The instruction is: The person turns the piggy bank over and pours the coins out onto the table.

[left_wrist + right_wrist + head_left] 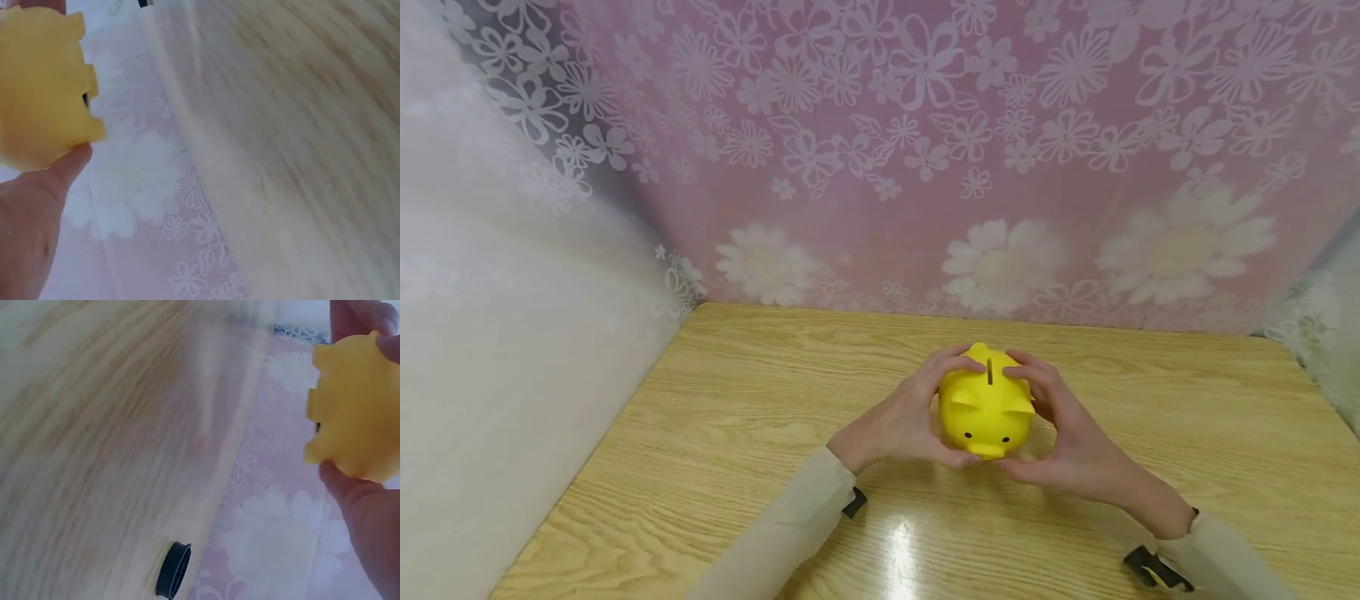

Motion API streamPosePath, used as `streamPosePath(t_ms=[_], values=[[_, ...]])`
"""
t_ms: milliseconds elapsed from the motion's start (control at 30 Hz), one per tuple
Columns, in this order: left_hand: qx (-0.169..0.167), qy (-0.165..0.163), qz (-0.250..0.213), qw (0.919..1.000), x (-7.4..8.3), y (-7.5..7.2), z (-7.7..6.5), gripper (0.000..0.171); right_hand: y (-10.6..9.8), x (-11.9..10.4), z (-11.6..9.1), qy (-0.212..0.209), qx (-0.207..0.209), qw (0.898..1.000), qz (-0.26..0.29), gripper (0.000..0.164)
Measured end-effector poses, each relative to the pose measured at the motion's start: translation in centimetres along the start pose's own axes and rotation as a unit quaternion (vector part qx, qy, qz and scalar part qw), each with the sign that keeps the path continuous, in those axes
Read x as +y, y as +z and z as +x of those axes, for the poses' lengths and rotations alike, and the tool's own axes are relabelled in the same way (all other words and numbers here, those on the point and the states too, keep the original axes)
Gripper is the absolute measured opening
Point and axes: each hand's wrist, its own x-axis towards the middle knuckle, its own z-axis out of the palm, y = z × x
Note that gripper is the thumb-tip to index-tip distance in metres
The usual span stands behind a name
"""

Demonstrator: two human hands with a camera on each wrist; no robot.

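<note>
In the head view a yellow pig-shaped piggy bank [987, 408] faces me, its dark coin slot on top. My left hand [917, 412] grips its left side, fingers near the slot and thumb by the snout. On the other side my right hand [1075, 437] grips it likewise, thumb low at the front. Both wrist views show the piggy bank [40, 87] [359, 406] held up, its short feet apart from the wooden table [300, 125]. A bit of something black shows between the feet.
Behind the table stands a pink flowered curtain [865, 217], with a whitish sheet [512, 333] at the left. A black round object [173, 570] appears low in the right wrist view. Black pieces [1157, 571] show by the sleeve cuffs.
</note>
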Motion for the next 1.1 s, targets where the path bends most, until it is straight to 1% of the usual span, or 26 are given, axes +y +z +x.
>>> streamPosePath(t_ms=[67, 133, 200, 267, 333, 400, 500, 633, 700, 733, 767, 833, 900, 933, 967, 1000, 1033, 1067, 1100], values=[[0.006, 0.035, 0.027, 0.9990, -0.1, -0.1, 0.0, 0.097, 0.1, 0.1, 0.1, -0.015, 0.003, 1.000, -0.006, 0.105], [0.012, 0.063, 0.046, 0.9969, -0.1, -0.2, 0.0, 0.097, 0.1, 0.2, 0.2, -0.026, 0.007, 1.000, -0.012, 0.106], [0.017, 0.083, 0.059, 0.9946, -0.2, -0.2, 0.1, 0.098, 0.1, 0.3, 0.4, -0.043, 0.009, 0.999, -0.014, 0.105], [0.021, 0.097, 0.068, 0.9927, -0.3, -0.3, 0.2, 0.098, 0.1, 0.5, 0.6, -0.070, 0.014, 0.997, -0.022, 0.098], [0.024, 0.110, 0.074, 0.9909, -0.5, -0.4, 0.2, 0.098, 0.0, 0.7, 0.9, -0.106, 0.023, 0.993, -0.038, 0.089], [0.027, 0.123, 0.080, 0.9888, -0.6, -0.5, 0.1, 0.098, 0.0, 1.0, 1.1, -0.142, 0.033, 0.987, -0.060, 0.080], [0.034, 0.149, 0.098, 0.9834, -0.8, -0.5, 0.1, 0.098, 0.0, 1.3, 1.3, -0.187, 0.050, 0.977, -0.088, 0.073], [0.051, 0.187, 0.133, 0.9720, -1.0, -0.5, 0.2, 0.097, 0.1, 1.6, 1.4, -0.223, 0.064, 0.968, -0.096, 0.067], [0.055, 0.197, 0.142, 0.9683, -1.1, -0.6, 0.2, 0.097, 0.2, 1.7, 1.5, -0.234, 0.071, 0.965, -0.099, 0.066], [0.055, 0.198, 0.143, 0.9681, -1.1, -0.6, 0.2, 0.098, 0.2, 1.6, 1.5, -0.232, 0.070, 0.965, -0.102, 0.067], [0.053, 0.196, 0.141, 0.9690, -1.1, -0.6, 0.2, 0.099, 0.2, 1.6, 1.5, -0.229, 0.070, 0.965, -0.104, 0.067], [0.046, 0.183, 0.127, 0.9737, -1.2, -0.6, 0.1, 0.103, 0.2, 1.3, 1.5, -0.213, 0.064, 0.970, -0.101, 0.071], [0.041, 0.159, 0.113, 0.9799, -1.2, -0.6, -0.1, 0.106, 0.2, 0.9, 1.3, -0.162, 0.047, 0.982, -0.087, 0.077], [0.036, 0.140, 0.098, 0.9846, -1.2, -0.6, -0.2, 0.108, 0.2, 0.7, 1.3, -0.131, 0.039, 0.988, -0.078, 0.081], [0.031, 0.114, 0.075, 0.9901, -1.2, -0.5, -0.3, 0.108, 0.2, 0.5, 1.2, -0.096, 0.032, 0.993, -0.067, 0.085], [0.026, 0.081, 0.052, 0.9951, -1.1, -0.5, -0.3, 0.108, 0.2, 0.2, 1.1, -0.052, 0.023, 0.997, -0.053, 0.089], [0.020, 0.041, 0.023, 0.9987, -0.9, -0.4, -0.4, 0.106, 0.1, 0.0, 1.1, -0.005, 0.014, 0.999, -0.037, 0.092], [0.015, 0.001, -0.005, 0.9999, -0.8, -0.4, -0.3, 0.103, 0.1, -0.3, 1.1, 0.044, 0.005, 0.999, -0.019, 0.094], [0.010, -0.040, -0.042, 0.9983, -0.6, -0.4, -0.3, 0.099, 0.0, -0.6, 1.2, 0.085, -0.004, 0.996, -0.001, 0.094]])
